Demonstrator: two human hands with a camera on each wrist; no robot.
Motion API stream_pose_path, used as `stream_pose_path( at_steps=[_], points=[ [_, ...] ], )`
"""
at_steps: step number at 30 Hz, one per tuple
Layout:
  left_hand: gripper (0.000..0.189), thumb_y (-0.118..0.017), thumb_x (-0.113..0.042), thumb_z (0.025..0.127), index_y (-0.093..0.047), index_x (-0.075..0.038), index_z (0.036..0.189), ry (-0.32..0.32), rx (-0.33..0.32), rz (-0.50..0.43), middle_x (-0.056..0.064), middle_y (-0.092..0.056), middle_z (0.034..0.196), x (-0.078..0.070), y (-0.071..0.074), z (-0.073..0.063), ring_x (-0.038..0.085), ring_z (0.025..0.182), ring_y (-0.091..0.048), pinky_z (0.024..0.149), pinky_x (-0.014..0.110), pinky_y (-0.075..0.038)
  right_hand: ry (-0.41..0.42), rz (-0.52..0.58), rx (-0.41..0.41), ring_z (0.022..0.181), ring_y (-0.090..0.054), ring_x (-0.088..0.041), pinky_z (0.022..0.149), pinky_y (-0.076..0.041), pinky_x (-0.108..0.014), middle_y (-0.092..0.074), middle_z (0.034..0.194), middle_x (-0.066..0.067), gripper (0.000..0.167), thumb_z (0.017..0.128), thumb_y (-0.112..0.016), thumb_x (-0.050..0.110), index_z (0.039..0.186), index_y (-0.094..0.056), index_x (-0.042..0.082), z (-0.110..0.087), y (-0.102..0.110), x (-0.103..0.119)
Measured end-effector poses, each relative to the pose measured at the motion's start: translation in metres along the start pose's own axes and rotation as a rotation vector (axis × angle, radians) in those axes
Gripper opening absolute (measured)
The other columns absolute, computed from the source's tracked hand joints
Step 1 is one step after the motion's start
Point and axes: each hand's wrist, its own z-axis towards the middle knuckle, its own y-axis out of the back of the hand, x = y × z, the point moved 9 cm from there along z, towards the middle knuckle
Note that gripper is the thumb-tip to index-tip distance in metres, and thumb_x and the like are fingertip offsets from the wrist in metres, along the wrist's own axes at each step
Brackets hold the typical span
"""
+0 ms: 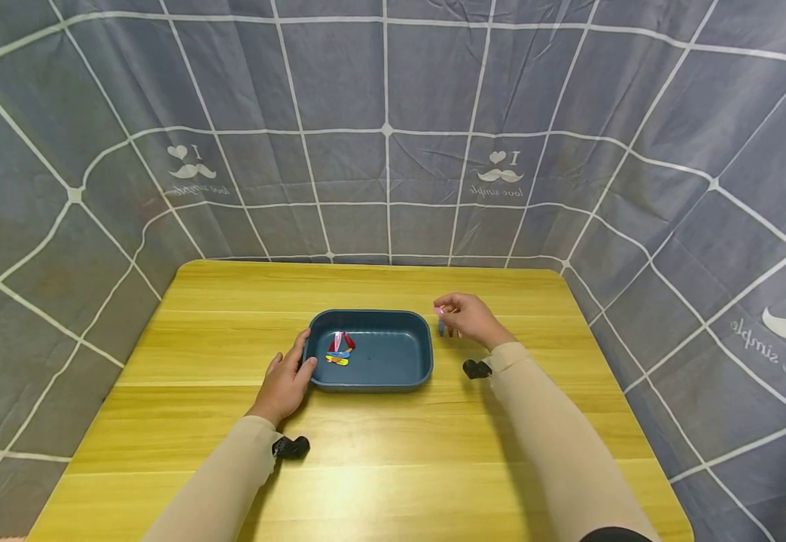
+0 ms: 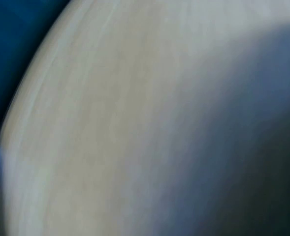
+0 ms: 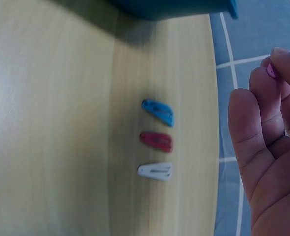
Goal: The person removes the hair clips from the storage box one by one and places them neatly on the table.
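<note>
My right hand [image 1: 469, 318] is raised beside the right end of a dark blue plastic basin [image 1: 393, 376] and pinches a pink hair clip [image 3: 271, 71] between thumb and fingertip. Most of that clip is hidden by the fingers. On the table under this hand lie a blue hair clip [image 3: 158, 112], a red hair clip [image 3: 156, 141] and a white hair clip [image 3: 156, 171], in a row. My left hand [image 1: 286, 385] rests against the basin's left side, with extended fingers and thumb at the rim. Several colourful hair clips [image 1: 339, 350] lie bunched in the basin's left part.
The wood-grain table [image 1: 379, 467] carries the basin near its middle. A grey curtain [image 1: 427, 165] with white grid lines surrounds the table's back and sides. A small black wrist device [image 1: 291, 448] sticks out from the left cuff, another [image 1: 477, 369] from the right.
</note>
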Motion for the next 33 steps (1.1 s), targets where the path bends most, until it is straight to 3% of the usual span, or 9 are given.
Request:
stream_pose_path(
  at_steps=[3, 9, 16, 33],
  points=[
    [0.062, -0.043, -0.034, 0.113, -0.02, -0.02, 0.17, 0.002, 0.0, -0.003, 0.021, -0.043, 0.164, 0.0, 0.0, 0.0, 0.045, 0.15, -0.045, 0.132, 0.062, -0.008, -0.007, 0.007, -0.004, 0.092, -0.067, -0.05, 0.068, -0.058, -0.042, -0.069, 0.112, -0.024, 0.039, 0.103, -0.064, 0.011, 0.139, -0.063, -0.004, -0.001, 0.003, -0.006],
    [0.062, -0.042, -0.034, 0.113, -0.02, -0.021, 0.17, -0.002, -0.006, 0.002, 0.021, -0.043, 0.164, 0.0, 0.0, 0.0, 0.045, 0.15, -0.045, 0.132, 0.062, -0.008, -0.032, 0.026, -0.024, 0.094, -0.069, -0.044, 0.077, -0.06, -0.031, -0.07, 0.105, -0.016, 0.038, 0.104, -0.065, 0.012, 0.138, -0.064, -0.005, -0.003, 0.009, -0.019],
    [0.062, -0.041, -0.035, 0.114, -0.019, -0.02, 0.17, 0.003, 0.0, 0.0, 0.02, -0.042, 0.165, 0.001, -0.001, 0.0, 0.044, 0.151, -0.043, 0.132, 0.062, -0.007, -0.057, 0.042, -0.059, 0.092, -0.068, -0.033, 0.087, -0.063, -0.044, -0.068, 0.104, -0.012, 0.035, 0.101, -0.065, 0.006, 0.134, -0.066, -0.005, -0.009, 0.014, -0.026],
    [0.062, -0.042, -0.034, 0.113, -0.02, -0.02, 0.17, -0.011, -0.014, 0.004, 0.02, -0.042, 0.165, -0.001, 0.0, 0.0, 0.045, 0.15, -0.045, 0.131, 0.064, -0.009, -0.105, 0.045, -0.066, 0.086, -0.061, -0.018, 0.081, -0.059, -0.032, -0.065, 0.101, -0.007, 0.034, 0.102, -0.065, 0.01, 0.134, -0.066, -0.001, -0.012, 0.017, -0.052]
  ],
)
